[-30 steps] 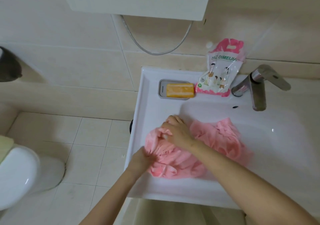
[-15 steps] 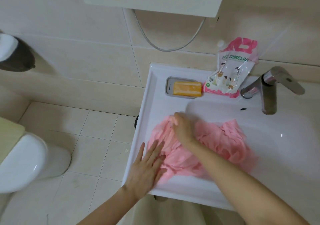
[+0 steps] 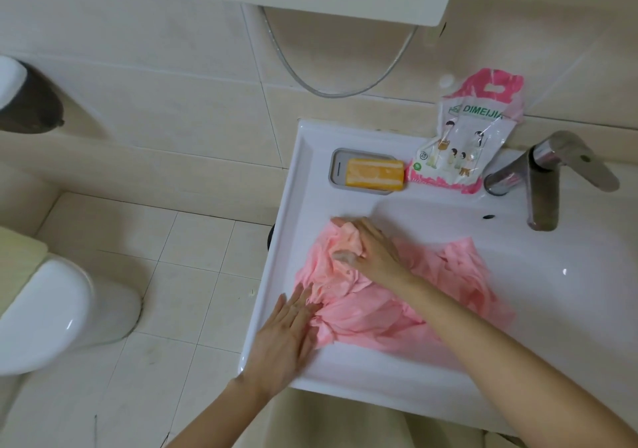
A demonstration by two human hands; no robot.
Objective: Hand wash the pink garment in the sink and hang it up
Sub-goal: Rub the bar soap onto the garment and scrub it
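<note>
The wet pink garment (image 3: 445,278) lies crumpled over the left ledge and into the bowl of the white sink (image 3: 379,371). My left hand (image 3: 281,340) lies flat with straight fingers on the sink's front left ledge, its fingertips pressing the garment's lower edge. My right hand (image 3: 374,251) sits on the upper left of the garment, fingers curled round a bunched fold of the cloth. My right forearm crosses over the garment's middle and hides part of it.
An orange soap bar (image 3: 374,174) rests in a grey dish on the sink's back ledge. A pink and white detergent pouch (image 3: 462,144) leans against the wall beside the chrome tap (image 3: 542,185). A white toilet (image 3: 51,313) stands at the left on the tiled floor.
My left hand let go of the garment and spread flat on the ledge. My right hand slid away from me and gathered a fold of cloth. The view shifted left.
</note>
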